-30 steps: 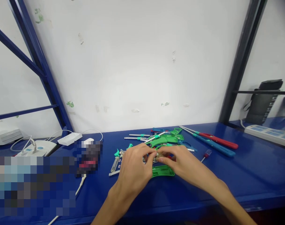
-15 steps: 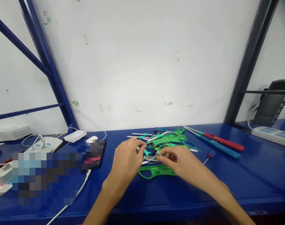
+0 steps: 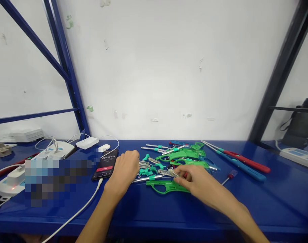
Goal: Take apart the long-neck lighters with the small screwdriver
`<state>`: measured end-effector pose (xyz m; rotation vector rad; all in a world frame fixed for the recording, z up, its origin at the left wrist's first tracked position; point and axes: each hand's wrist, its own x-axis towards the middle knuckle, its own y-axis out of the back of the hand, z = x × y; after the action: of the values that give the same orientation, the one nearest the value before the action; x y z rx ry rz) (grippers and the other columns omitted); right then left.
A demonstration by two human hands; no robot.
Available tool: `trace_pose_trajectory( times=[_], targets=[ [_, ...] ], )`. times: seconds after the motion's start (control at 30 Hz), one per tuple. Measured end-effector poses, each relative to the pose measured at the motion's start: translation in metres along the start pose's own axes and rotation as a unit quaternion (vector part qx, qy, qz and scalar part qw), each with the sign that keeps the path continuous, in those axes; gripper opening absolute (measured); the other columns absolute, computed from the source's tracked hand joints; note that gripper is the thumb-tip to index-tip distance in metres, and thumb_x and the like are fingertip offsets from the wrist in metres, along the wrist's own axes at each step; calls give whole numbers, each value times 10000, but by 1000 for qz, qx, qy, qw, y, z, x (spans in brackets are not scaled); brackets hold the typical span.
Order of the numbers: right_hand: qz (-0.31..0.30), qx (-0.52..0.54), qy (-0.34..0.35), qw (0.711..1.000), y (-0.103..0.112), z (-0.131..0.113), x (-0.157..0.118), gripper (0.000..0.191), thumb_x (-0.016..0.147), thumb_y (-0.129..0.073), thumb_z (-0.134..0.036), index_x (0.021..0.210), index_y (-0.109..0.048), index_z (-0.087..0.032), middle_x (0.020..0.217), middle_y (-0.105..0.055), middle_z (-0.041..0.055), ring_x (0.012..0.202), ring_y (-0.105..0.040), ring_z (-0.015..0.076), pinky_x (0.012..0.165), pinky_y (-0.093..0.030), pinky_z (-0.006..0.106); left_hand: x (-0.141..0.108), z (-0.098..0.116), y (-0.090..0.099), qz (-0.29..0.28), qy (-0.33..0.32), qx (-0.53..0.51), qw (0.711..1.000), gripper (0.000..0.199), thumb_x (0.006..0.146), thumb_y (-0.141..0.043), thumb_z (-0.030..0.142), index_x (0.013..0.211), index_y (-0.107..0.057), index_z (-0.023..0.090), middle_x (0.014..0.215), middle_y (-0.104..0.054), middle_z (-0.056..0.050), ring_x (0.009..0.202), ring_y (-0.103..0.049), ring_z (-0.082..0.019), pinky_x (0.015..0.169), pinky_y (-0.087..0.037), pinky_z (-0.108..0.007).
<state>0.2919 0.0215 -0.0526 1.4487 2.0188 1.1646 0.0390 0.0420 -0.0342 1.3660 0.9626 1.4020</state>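
My right hand (image 3: pixel 198 177) pinches a small clear part with thin wires (image 3: pixel 172 172) above the pile. Below it lies a green lighter shell half (image 3: pixel 160 186) with a loop-shaped trigger guard. My left hand (image 3: pixel 126 168) is closed at the pile's left side, between it and the phone; its fingertips are hidden, so what it holds cannot be made out. Close to it are teal triggers (image 3: pixel 146 171) and small clear cylinders (image 3: pixel 143 164). A metal lighter tube with a teal collar (image 3: pixel 150 179) lies in front of these. More green shell halves (image 3: pixel 180 155) lie behind.
A red lighter (image 3: pixel 247 161) and a blue lighter (image 3: pixel 245 167) lie at the right, near a screwdriver (image 3: pixel 232 174). At the left are a phone (image 3: pixel 105 165) with a white cable (image 3: pixel 85 206) and a power strip (image 3: pixel 7 187). A wall (image 3: pixel 154 67) stands behind the blue table (image 3: pixel 169 216).
My left hand has moved left, away from my right hand, uncovering the teal triggers and small cylinders. My right hand still pinches the wired part. The view has shifted slightly.
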Motion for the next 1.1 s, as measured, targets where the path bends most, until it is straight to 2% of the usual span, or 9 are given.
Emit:
trace_pose_trajectory(
  times=[0.13, 0.2, 0.27, 0.33, 0.5, 0.67, 0.83, 0.97, 1.1],
  targets=[
    [20, 74, -4, 997, -19, 5, 12, 263, 950, -587, -325, 1140, -729, -212, 785, -739, 42, 679, -684, 214, 622, -501, 307, -2, 2, 3, -6, -17, -13, 1000, 390, 1008, -355, 134, 1145, -720, 159, 1053, -758, -191, 999, -723, -338, 774, -461, -377],
    [44, 126, 23, 991, -30, 8, 17, 394, 957, -565, -270, 1342, -639, -233, 1077, -769, 93, 906, -746, 242, 770, -576, 344, -7, 4, 7, -29, -42, -28, 998, 359, 1002, -393, 165, 1094, -737, 203, 1031, -768, -143, 985, -720, -312, 769, -459, -360],
    [57, 168, 68, 982, -38, 9, 19, 541, 971, -526, -222, 1506, -489, -300, 1422, -640, 101, 1201, -687, 247, 960, -565, 392, -13, 5, 11, -60, -66, -39, 995, 278, 973, -470, 203, 984, -747, 229, 1000, -770, -104, 938, -715, -293, 742, -454, -342],
    [60, 187, 96, 976, -38, 8, 19, 595, 984, -490, -195, 1554, -410, -347, 1562, -520, 75, 1347, -599, 241, 1051, -524, 420, -18, 6, 13, -87, -77, -44, 992, 185, 923, -553, 215, 916, -738, 231, 986, -764, -93, 902, -706, -288, 711, -447, -334],
    [121, 151, 68, 979, -18, 9, 16, 372, 976, -460, -161, 1282, -635, -280, 1305, -705, 77, 1219, -678, 257, 963, -561, 416, -21, 7, 8, -122, -80, -43, 988, 156, 820, -640, 127, 908, -726, 224, 979, -756, -88, 911, -701, -295, 693, -436, -331],
    [156, 105, 66, 980, -3, 17, 15, 244, 992, -483, -237, 1074, -711, -267, 1164, -763, 59, 1091, -715, 268, 954, -552, 437, -20, 9, 7, -128, -88, -33, 987, 195, 844, -567, 60, 781, -677, 209, 890, -747, -81, 809, -692, -269, 643, -395, -324],
    [154, 54, 66, 984, 0, 18, 12, 229, 978, -571, -317, 1154, -716, -290, 1226, -752, 40, 1145, -689, 273, 989, -534, 453, -24, 9, 18, -99, -97, -45, 989, 148, 932, -534, 147, 887, -654, 220, 967, -742, -68, 854, -674, -259, 688, -403, -331],
    [138, 16, 99, 985, -3, 17, 11, 413, 946, -676, -441, 1347, -658, -344, 1402, -675, 25, 1323, -585, 277, 1140, -426, 488, -25, 7, 25, -68, -99, -69, 990, 187, 988, -469, 199, 959, -651, 234, 1006, -727, -52, 924, -661, -257, 733, -420, -342],
    [131, 19, 134, 982, -4, 11, 10, 365, 966, -660, -469, 1314, -683, -358, 1367, -692, 17, 1301, -594, 263, 1109, -451, 456, -24, 7, 27, -27, -108, -120, 987, 168, 991, -493, 240, 971, -659, 253, 966, -717, -30, 918, -645, -251, 738, -410, -349]
  ],
)
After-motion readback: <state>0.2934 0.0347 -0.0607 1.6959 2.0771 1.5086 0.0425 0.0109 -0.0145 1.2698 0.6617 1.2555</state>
